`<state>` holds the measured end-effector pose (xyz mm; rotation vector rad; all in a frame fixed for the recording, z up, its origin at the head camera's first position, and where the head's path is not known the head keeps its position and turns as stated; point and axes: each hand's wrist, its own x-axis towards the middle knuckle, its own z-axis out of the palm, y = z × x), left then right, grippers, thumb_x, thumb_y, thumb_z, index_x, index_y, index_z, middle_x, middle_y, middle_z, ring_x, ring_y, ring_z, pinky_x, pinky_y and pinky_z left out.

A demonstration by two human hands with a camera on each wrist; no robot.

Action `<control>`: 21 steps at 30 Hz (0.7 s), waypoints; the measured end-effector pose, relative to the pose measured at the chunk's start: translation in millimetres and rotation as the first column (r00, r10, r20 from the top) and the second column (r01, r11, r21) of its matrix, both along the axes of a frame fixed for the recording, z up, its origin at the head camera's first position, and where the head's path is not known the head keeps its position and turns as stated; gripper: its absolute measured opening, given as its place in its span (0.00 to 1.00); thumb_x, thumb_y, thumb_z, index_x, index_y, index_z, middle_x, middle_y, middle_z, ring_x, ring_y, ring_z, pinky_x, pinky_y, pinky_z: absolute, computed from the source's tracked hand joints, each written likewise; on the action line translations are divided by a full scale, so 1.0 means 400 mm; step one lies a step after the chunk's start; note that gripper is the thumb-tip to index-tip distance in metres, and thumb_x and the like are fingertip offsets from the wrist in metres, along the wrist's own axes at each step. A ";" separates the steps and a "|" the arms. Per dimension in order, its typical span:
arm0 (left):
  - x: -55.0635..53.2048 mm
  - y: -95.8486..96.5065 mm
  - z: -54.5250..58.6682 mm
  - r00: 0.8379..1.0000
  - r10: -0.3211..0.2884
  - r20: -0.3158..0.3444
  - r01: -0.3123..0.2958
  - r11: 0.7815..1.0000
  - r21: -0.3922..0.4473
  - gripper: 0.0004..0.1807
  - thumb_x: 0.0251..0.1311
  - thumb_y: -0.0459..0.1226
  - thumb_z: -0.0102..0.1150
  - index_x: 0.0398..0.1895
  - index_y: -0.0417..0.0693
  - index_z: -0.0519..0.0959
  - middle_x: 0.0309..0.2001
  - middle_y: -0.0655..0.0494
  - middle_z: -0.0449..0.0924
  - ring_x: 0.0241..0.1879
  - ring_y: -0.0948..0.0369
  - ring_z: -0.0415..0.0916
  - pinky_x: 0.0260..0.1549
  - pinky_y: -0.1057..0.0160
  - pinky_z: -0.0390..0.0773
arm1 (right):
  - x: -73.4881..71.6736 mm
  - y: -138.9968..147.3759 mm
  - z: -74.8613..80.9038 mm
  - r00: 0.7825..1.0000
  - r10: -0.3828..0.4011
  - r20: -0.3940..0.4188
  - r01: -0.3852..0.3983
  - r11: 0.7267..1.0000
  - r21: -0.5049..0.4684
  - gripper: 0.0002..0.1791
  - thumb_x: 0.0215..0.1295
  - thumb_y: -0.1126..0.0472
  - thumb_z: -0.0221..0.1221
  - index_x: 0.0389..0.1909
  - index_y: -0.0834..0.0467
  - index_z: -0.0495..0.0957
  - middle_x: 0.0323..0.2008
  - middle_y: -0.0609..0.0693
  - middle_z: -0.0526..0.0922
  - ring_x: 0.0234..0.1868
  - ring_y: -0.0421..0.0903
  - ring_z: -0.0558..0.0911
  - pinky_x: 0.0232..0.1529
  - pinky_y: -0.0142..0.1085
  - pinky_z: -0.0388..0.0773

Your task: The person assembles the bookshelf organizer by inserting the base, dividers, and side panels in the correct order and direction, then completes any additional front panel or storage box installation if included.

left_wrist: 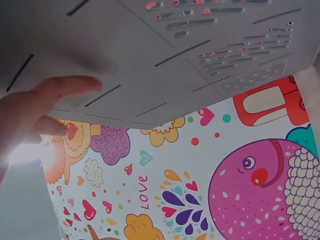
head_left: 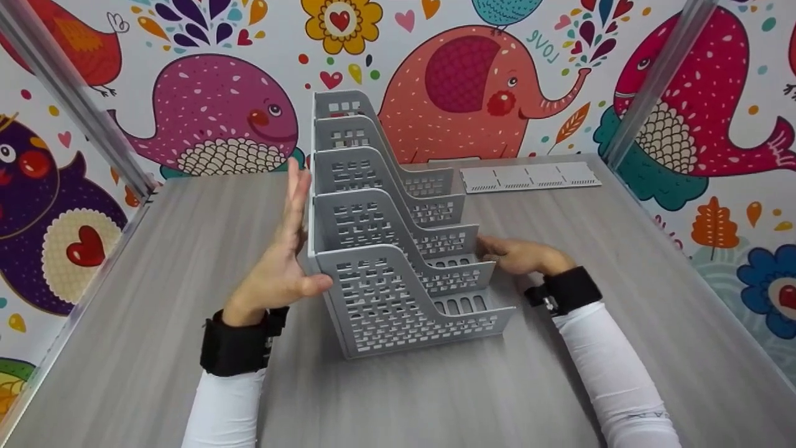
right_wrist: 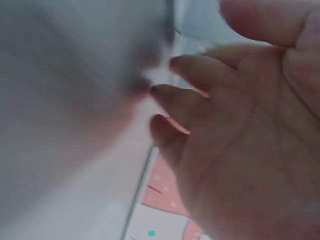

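A grey plastic file organizer (head_left: 398,292) with perforated, stepped dividers stands upright on the table, its tall back toward the left. My left hand (head_left: 277,267) lies along that tall side with fingers straight, its thumb by the front divider's edge. In the left wrist view, fingers (left_wrist: 60,90) show beside the slotted back panel (left_wrist: 145,75). Low on the other side, my right hand (head_left: 519,255) is at the organizer's lower open end, fingertips partly hidden by the dividers. The right wrist view shows its palm (right_wrist: 240,135) and slightly bent fingers, gripping nothing visible.
A flat, light slotted panel (head_left: 532,177) lies at the back right of the wood-grain table (head_left: 186,249). Walls with printed cartoon animals (head_left: 460,93) stand behind and at both sides, with metal posts (head_left: 659,81) at the corners.
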<state>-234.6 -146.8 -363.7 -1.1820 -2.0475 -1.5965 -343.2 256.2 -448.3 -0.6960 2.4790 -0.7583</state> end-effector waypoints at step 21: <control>0.002 -0.003 0.002 0.985 0.107 -0.134 -0.124 0.984 -0.125 0.48 0.44 0.48 0.76 0.67 0.49 0.60 0.80 0.39 0.35 0.81 0.45 0.23 0.74 0.30 0.42 | -0.266 -0.048 0.007 0.969 -0.169 -0.182 0.212 0.943 0.255 0.30 0.78 0.62 0.41 0.75 0.72 0.50 0.77 0.73 0.47 0.79 0.70 0.43 0.80 0.55 0.40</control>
